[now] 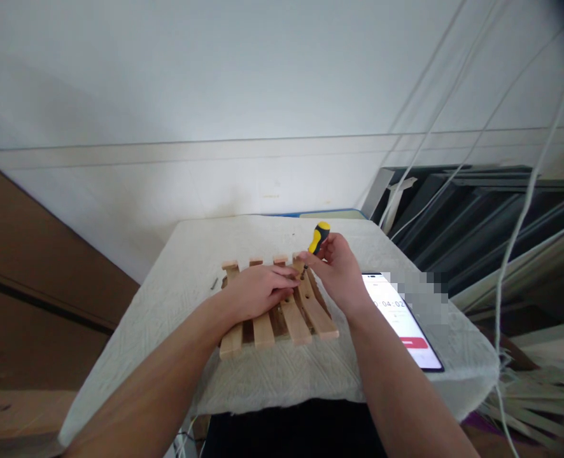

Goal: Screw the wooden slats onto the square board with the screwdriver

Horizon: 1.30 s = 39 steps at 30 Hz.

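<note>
A small slatted wooden piece (263, 332) lies on the cloth-covered table, its pale slats running away from me over darker wood. My left hand (256, 289) rests flat across the slats, fingers stretched toward the screwdriver tip. My right hand (339, 270) is closed around a yellow and black screwdriver (319, 238), held tilted with its tip down at the rightmost slat. A small dark screw head seems to sit under the tip, partly hidden by my fingers. A hole shows farther down that slat.
A loose screw (214, 284) lies left of the wooden piece. To the right, a phone (406, 324) shows a running timer. White cords (515, 222) hang on the right, before stacked dark panels (477, 210). A wall stands behind the table (167, 305); brown boards lean left.
</note>
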Motion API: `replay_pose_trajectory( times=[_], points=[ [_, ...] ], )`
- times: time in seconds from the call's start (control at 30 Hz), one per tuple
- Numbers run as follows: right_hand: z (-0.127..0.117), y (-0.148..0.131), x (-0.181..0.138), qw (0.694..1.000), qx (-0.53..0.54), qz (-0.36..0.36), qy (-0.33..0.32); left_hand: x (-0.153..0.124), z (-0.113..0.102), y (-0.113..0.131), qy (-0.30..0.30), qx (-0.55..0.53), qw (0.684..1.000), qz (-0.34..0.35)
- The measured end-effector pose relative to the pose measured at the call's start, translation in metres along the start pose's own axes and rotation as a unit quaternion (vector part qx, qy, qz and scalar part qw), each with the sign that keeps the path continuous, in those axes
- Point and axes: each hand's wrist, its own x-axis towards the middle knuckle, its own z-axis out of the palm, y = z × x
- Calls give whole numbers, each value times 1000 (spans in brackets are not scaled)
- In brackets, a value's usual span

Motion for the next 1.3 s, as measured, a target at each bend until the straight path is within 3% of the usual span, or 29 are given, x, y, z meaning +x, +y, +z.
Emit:
replay_pose_trajectory(
  times=[0.23,0.43,0.67,0.9,1.3],
  points=[
    [-3,-4,-2,998,38,10,-44,-1,2,-3,0,5,1000,-10],
    [-2,-2,-1,1000,-25,15,-3,-1,0,-1,-6,6,1000,-9],
    [-4,-7,-3,999,23,5,-38,-1,2,-2,-2,16,1000,-4],
    [-2,-1,-2,999,-32,0,14,0,5,-5,5,15,1000,13],
    [-1,-10,-8,997,-37,-38,-55,0,5,-6,7,18,1000,15]
  ],
)
